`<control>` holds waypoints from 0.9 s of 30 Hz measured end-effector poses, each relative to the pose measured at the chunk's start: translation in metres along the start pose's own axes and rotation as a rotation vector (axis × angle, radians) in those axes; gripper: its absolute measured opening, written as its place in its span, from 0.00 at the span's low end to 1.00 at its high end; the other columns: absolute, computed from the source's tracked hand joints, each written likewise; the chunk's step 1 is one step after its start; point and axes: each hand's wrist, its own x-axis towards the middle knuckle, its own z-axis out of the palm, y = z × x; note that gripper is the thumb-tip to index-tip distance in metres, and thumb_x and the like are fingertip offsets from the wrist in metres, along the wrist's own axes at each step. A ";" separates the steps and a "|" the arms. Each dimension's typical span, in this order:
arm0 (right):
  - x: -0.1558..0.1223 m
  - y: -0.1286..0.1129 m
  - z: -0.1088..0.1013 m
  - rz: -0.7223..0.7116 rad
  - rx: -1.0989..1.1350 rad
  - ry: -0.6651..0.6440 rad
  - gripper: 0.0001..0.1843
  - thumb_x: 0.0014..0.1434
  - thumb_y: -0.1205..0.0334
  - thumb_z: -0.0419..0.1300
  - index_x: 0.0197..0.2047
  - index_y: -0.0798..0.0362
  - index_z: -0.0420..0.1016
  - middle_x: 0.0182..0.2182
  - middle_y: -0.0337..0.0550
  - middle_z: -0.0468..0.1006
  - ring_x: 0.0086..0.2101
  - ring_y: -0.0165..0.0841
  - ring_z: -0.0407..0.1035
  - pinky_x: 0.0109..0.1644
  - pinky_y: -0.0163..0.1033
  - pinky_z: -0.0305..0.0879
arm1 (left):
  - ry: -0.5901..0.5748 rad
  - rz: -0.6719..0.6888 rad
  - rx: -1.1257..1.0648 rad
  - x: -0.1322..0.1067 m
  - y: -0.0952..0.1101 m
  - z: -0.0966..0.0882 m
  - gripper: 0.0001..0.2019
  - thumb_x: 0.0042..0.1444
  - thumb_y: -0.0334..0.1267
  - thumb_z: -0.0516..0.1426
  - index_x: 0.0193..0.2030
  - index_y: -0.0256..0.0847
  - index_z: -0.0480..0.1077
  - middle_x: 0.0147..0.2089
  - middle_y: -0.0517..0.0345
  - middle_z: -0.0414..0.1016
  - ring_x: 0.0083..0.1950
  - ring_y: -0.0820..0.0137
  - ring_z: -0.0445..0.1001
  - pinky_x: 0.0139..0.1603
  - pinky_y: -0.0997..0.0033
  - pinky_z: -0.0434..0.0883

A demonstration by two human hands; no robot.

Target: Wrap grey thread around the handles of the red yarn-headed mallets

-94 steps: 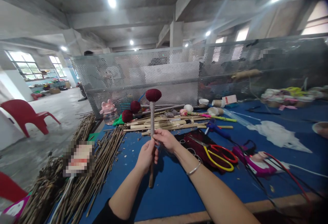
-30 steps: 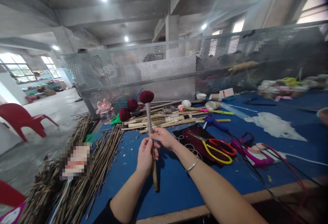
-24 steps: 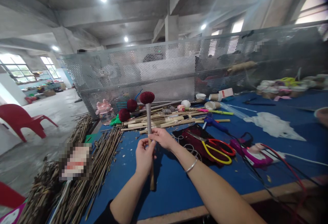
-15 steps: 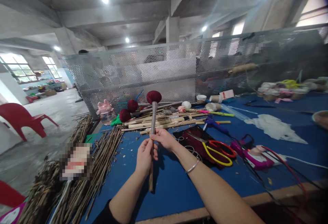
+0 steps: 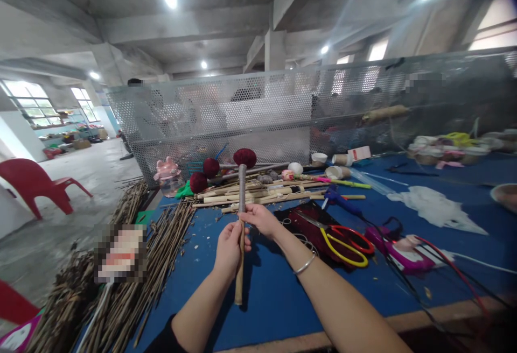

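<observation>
Head view gives us a concrete hall [image 5: 133, 0] around a perforated metal screen [image 5: 169, 135], then the blue tabletop [image 5: 278, 302], over which we hold a maroon-headed stick [image 5: 242, 191]. Since a second ago its lean has swung from left to slightly right, suggesting active turning; our left hand [image 5: 229, 242] grips it below our pinching right hand [image 5: 262, 220].

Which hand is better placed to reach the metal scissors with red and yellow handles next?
Probably the right hand: it is nearer the scissors, while the left hand also holds the maroon-headed wooden stick.
</observation>
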 end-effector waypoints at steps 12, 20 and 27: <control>0.002 0.004 -0.001 0.005 -0.008 0.043 0.19 0.45 0.51 0.64 0.31 0.58 0.68 0.19 0.33 0.67 0.20 0.23 0.58 0.24 0.30 0.52 | 0.078 0.100 0.059 0.006 -0.006 -0.004 0.20 0.40 0.49 0.63 0.32 0.35 0.67 0.22 0.64 0.66 0.18 0.81 0.61 0.21 0.79 0.63; 0.002 0.003 -0.002 0.004 -0.046 0.050 0.20 0.43 0.50 0.65 0.29 0.58 0.66 0.19 0.34 0.68 0.19 0.23 0.60 0.23 0.30 0.53 | 0.007 0.081 0.085 0.004 -0.007 -0.004 0.21 0.41 0.51 0.61 0.34 0.35 0.67 0.25 0.60 0.69 0.20 0.79 0.64 0.18 0.79 0.64; 0.001 0.005 0.000 0.023 0.027 -0.033 0.20 0.46 0.49 0.63 0.31 0.57 0.65 0.19 0.34 0.69 0.19 0.24 0.61 0.23 0.31 0.54 | 0.010 0.101 0.038 0.003 -0.004 -0.004 0.18 0.43 0.49 0.61 0.30 0.35 0.66 0.22 0.63 0.66 0.18 0.81 0.61 0.19 0.80 0.62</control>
